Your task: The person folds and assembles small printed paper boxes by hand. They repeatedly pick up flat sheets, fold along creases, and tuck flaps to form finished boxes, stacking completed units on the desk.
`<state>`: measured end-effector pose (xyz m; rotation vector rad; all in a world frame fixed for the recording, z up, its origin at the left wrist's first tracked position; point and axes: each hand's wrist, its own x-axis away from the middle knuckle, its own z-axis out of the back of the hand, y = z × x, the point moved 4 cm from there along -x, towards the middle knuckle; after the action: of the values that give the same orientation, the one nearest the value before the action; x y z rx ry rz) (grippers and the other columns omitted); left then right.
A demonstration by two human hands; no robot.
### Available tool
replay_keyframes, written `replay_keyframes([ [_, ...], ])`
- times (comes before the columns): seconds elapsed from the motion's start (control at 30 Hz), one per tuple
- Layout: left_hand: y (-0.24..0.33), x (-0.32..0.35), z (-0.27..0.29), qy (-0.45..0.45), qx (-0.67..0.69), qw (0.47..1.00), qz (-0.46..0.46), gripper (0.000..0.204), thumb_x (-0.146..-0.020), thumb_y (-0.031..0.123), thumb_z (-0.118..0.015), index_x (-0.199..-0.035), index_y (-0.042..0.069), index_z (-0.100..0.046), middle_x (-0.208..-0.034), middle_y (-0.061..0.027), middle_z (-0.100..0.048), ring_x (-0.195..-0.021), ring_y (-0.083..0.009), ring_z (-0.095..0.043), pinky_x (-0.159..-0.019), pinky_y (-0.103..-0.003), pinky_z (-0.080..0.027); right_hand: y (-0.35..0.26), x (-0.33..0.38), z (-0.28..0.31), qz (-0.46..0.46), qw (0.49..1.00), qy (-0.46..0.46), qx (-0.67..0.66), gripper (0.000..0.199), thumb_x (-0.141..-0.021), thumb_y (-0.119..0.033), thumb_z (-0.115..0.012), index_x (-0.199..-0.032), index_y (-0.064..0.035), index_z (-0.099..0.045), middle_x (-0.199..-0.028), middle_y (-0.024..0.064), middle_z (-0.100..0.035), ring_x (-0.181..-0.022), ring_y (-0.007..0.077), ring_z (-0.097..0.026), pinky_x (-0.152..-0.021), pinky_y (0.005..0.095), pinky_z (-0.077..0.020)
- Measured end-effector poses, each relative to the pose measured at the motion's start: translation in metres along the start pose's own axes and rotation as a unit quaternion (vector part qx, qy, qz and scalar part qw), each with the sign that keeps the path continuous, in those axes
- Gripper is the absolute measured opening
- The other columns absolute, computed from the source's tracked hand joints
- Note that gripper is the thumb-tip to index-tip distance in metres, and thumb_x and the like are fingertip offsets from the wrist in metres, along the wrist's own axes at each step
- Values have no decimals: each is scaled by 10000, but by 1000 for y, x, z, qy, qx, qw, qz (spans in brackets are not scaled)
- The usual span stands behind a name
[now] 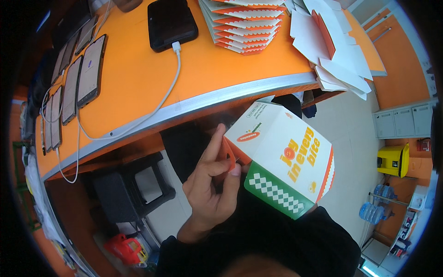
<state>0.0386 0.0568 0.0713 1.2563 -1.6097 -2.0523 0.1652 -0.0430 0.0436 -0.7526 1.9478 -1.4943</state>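
A white, orange and green cardboard food box [281,147] is held tilted in front of me, below the table edge. My left hand [210,189] is closed at the box's left end, thumb and fingers pinching an orange flap [230,161] with a cut-out hole. The forefinger stretches up along the box's edge. A green side panel [272,196] with white diamonds sticks out at the bottom of the box. Of my right hand [314,208] only a sliver shows beneath the box's lower right corner. Its fingers are hidden behind the box.
On the orange table [124,87] stand a stack of folded cartons [249,27] and flat white cartons [323,41] overhanging the edge. A black power bank [171,25] with a white cable and several phones [92,69] lie leftward. A black stool [134,189] stands below.
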Motion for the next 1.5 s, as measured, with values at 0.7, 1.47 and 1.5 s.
replay_keyframes([
  [0.7, 5, -6, 4, -24, -92, 994, 51, 118, -940, 8, -690, -877, -66, -624, -1277, -410, -594, -1194, -382, -660, -983, -408, -536, 10, 5, -1, -38, 999, -23, 10, 284, -788, 35, -778, -1059, 13, -697, -1098, 145, -692, -1029, 274, -691, -879, 373, -568],
  [1.47, -4, 16, 9, 66, -249, 965, -57, 283, -828, 50, -782, -1056, -89, -691, -1098, -262, -732, -981, -335, -757, -838, -379, -608, 14, 25, -2, -25, 999, -40, 23, 282, -749, 38, -799, -1014, 9, -708, -1083, 167, -685, -1028, 324, -691, -887, 404, -571],
  [1.5, -12, 21, 16, 84, -247, 964, -49, 275, -826, 69, -787, -1035, -80, -689, -1077, -253, -740, -947, -321, -766, -814, -371, -610, 17, 26, -4, -19, 998, -50, 23, 282, -747, 38, -799, -1012, 9, -708, -1082, 168, -685, -1028, 326, -691, -888, 406, -572],
])
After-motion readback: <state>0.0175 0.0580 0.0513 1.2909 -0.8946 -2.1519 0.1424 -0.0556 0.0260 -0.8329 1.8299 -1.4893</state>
